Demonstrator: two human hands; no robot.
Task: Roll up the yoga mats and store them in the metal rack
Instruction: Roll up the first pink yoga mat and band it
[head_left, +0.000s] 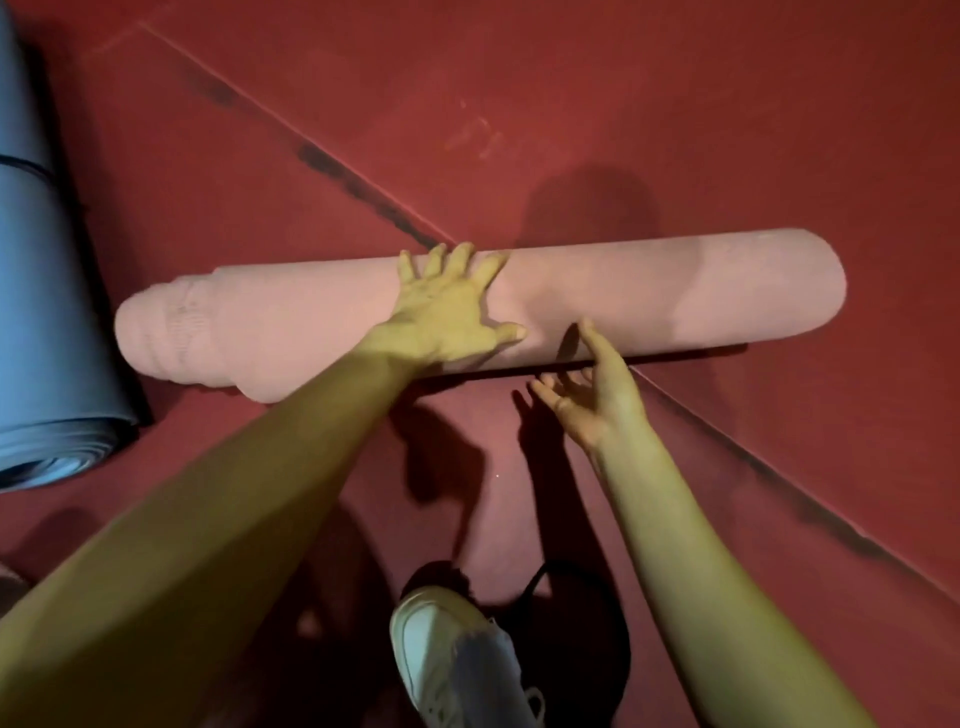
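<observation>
Pink mat (623, 296) lies rolled up on red floor (675, 130), across in front of person. Left end uneven, layers poke out like steps. Blue mat (47, 312) rolled too, far left. Rack not in view.

Left hand (447, 312) flat on top of pink mat, fingers spread, pressing. Right hand (587, 384) open at near side, thumb touching roll, fingers loose near floor.

Mat looks soft, squishy, light, likely to spring open. Best hold: both hands around middle, squeeze tight.

No readable text, label or number shows anywhere, though the dim light may hide some.
</observation>
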